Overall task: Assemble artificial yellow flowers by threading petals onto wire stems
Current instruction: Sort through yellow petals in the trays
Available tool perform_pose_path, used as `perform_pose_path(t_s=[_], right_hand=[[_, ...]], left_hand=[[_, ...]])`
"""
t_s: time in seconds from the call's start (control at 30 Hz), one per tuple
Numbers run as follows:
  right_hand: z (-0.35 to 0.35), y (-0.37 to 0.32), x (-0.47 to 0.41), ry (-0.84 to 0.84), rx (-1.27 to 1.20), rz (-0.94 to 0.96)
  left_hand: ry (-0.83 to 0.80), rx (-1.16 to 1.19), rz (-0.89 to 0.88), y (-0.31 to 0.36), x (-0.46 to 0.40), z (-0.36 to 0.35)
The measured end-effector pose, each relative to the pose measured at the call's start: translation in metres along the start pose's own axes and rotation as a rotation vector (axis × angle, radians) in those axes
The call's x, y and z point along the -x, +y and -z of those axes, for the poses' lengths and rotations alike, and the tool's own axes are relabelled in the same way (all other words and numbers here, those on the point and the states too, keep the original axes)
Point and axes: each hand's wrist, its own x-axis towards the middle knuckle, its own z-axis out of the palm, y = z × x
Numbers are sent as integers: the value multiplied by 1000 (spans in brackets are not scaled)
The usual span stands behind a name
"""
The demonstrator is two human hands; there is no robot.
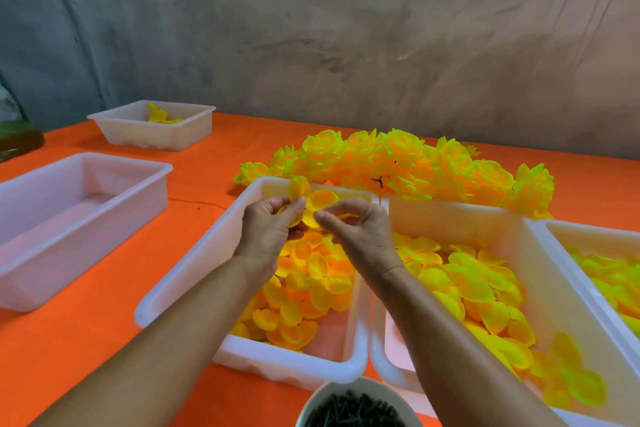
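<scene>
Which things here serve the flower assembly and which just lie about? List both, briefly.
In use:
- petal piece, held by left hand and right hand
- middle tub of petals
- right tub of larger petals
- bowl of dark stems
- finished flowers

Idle:
- empty tub
- far tub
- green object

Orange-covered table [86, 340] bearing five white tubs [180, 291], a bowl [346, 388] and assembled yellow flowers [415, 163] lying behind.
</scene>
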Motion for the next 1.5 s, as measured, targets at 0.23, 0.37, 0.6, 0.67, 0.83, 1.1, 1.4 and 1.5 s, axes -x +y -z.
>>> perform_pose_path(t_s=[0.23,0.37,0.6,0.67,0.83,1.1,1.4,1.5], right_hand=[[6,-1,1,94,-86,-19],[9,-1,2,31,-178,-148],[13,-4,3,-101,-237,-178],[13,-4,3,-85,-272,-160],[13,-5,4,-3,-334,-149],[11,0,3,8,-245,-43],[13,2,0,-2,-385,-167],[12,0,1,-12,-365,-152]], left_hand=[[-294,-128,-118,4,11,-6],[-191,-47,-86,5,7,-3],[-216,-65,8,3,3,-2],[-175,-138,-68,2,4,-1],[-212,-63,-81,2,8,-4],[-188,-27,-77,3,8,-3],[-125,46,35,4,1,-2],[-53,-46,4,1,1,-2]])
